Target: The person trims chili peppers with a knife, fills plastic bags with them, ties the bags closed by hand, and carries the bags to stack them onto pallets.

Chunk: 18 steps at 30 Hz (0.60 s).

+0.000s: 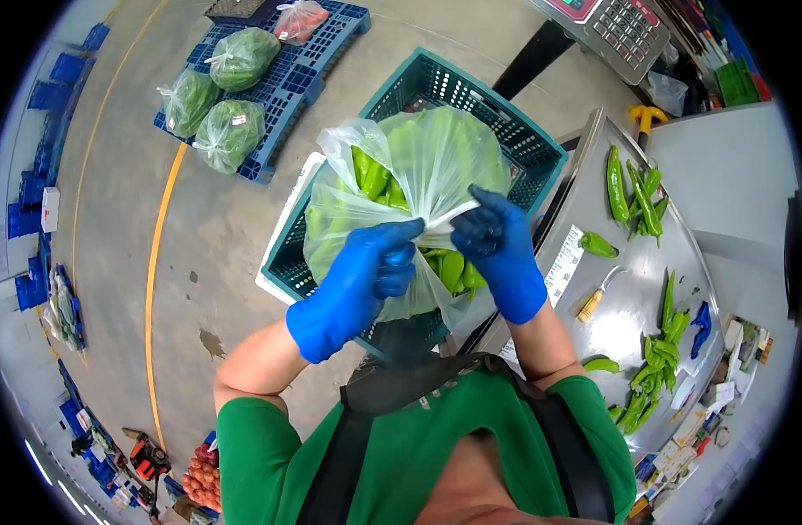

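Note:
A clear plastic bag (449, 153) full of green peppers (372, 178) sits in a dark green crate (532, 144). Both hands wear blue gloves and meet at the bag's gathered top. My left hand (366, 276) is closed, its thumb and forefinger pinching the gathered plastic. Just to its right, my right hand (499, 249) has its fingers bent round a twisted white end of the bag. More peppers show through an opening below the hands.
A steel table (624, 319) at the right holds loose green peppers (655, 372), a corn-like piece and a blue glove. A scale (615, 35) stands beyond it. At the upper left, a blue pallet (318, 52) carries bagged vegetables (244, 59).

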{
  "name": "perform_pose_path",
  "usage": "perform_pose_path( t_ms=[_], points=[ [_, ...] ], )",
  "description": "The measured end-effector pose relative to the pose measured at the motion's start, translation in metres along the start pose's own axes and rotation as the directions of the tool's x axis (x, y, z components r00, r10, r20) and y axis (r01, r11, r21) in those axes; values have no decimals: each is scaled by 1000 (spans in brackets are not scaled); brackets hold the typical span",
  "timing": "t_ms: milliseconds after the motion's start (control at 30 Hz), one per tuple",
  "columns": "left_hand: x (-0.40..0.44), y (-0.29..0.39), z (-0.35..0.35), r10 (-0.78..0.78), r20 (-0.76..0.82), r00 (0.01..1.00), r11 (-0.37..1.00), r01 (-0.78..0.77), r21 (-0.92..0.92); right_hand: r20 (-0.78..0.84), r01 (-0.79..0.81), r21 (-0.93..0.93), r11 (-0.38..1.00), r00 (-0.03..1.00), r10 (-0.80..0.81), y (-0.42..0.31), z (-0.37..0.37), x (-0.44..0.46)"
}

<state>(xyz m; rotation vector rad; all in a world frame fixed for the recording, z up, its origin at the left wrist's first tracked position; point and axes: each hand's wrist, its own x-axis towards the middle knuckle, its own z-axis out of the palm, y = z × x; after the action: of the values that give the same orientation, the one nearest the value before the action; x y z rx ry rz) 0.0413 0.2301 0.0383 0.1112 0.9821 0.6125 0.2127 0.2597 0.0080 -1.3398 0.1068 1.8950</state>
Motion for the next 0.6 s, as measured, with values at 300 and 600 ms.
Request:
perform_pose_path(
  t_ms=[300, 600],
  points=[
    [57, -40, -117, 151, -57, 987, 788, -155, -595, 279, -418, 403, 814, 903, 326, 20, -92, 109],
    [29, -15, -15, 462, 20, 887, 884, -462, 75, 521, 296, 32, 955, 810, -268, 1, -52, 35]
  ],
)
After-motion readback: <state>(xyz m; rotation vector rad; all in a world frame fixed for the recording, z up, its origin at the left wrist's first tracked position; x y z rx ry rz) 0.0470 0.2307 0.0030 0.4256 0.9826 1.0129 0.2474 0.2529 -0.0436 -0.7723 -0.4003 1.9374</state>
